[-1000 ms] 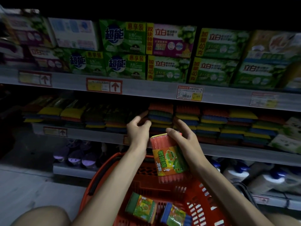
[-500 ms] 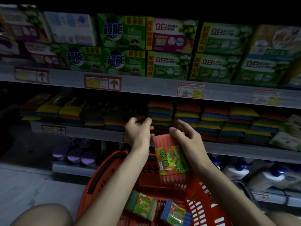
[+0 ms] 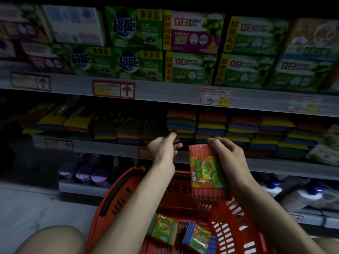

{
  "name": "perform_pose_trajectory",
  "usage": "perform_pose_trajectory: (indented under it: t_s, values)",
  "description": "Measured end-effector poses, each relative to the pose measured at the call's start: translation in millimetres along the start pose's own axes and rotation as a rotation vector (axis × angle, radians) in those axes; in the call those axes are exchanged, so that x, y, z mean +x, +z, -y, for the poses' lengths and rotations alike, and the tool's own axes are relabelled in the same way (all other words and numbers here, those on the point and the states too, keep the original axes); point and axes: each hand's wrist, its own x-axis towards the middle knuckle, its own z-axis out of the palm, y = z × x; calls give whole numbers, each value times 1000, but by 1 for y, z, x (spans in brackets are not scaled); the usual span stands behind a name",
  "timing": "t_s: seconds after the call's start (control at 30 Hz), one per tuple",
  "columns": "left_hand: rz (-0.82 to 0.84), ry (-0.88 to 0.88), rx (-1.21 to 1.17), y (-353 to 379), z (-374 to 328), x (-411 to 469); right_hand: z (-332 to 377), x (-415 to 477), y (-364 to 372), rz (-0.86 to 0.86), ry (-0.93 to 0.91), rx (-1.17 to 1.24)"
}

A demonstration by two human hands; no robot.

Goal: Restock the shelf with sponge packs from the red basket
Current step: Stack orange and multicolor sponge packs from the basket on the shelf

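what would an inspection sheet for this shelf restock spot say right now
surface: middle shelf, lined with stacked sponge packs
job's things: orange sponge pack held above the red basket; a green-edged pack and a blue-edged pack lie in the basket
clutter: detergent boxes on the shelf above; bottles on the shelf below
hands: right hand grips the orange sponge pack; left hand reaches toward the stacks, fingers loose, holding nothing; contact with the stacks unclear
cables: nothing seen
surroundings: dim aisle; price tags on the shelf edges
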Motion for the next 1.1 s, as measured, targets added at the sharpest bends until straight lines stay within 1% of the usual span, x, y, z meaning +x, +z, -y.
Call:
perform_pose_trajectory:
  t_s: [0.37, 0.57, 0.8, 1.1]
  values:
    - [-1, -29, 5, 5, 1, 6, 2, -3, -14, 3, 15, 23]
    - [15, 16, 97, 9, 2, 12, 1, -1, -18, 5, 29, 35]
    - [65, 69, 267, 8, 4, 14, 0, 1, -20, 9, 35, 30]
    - [75, 90, 327, 9, -6, 11, -5, 3, -21, 15, 54, 11]
